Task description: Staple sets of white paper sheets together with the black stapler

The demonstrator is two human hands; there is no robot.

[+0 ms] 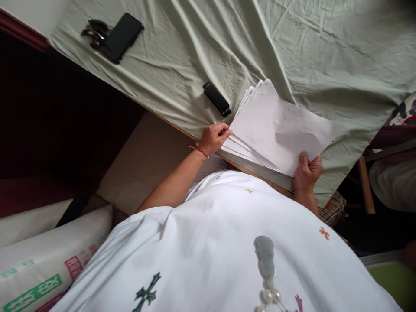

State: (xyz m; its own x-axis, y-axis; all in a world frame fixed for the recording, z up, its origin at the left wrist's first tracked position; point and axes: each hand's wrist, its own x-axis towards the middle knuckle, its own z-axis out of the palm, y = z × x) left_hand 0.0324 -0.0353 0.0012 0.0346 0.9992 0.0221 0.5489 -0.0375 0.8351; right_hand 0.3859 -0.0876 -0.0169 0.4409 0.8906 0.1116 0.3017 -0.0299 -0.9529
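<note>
**Two hands on a loose stack of paper**

Two bare hands hold the same pile in the head view. The left hand point(213, 138), a red cord at its wrist, has its fingers curled shut on the near-left corner of the stack of white sheets point(276, 125). The right hand point(307, 170) is clamped on the opposite near edge, thumb on top, fingers under. The stack lies at the near edge of the table, on a creased pale green cloth point(201, 52), its far corners fanned out so that several sheet edges show.

As a judgement: the sheets are light, thin and limp, and will slide over one another and bow if lifted by one corner; a grip on two opposite edges, as now, should keep them together.

No container shows on the table. A small black stapler-like bar point(216, 99) lies just beside the stack's far-left corner. Well apart, near the cloth's far-left corner, a black phone point(121, 37) rests against a bunch of keys point(94, 31). Printed white sacks point(42, 268) sit low at the left; their contents are hidden.
</note>
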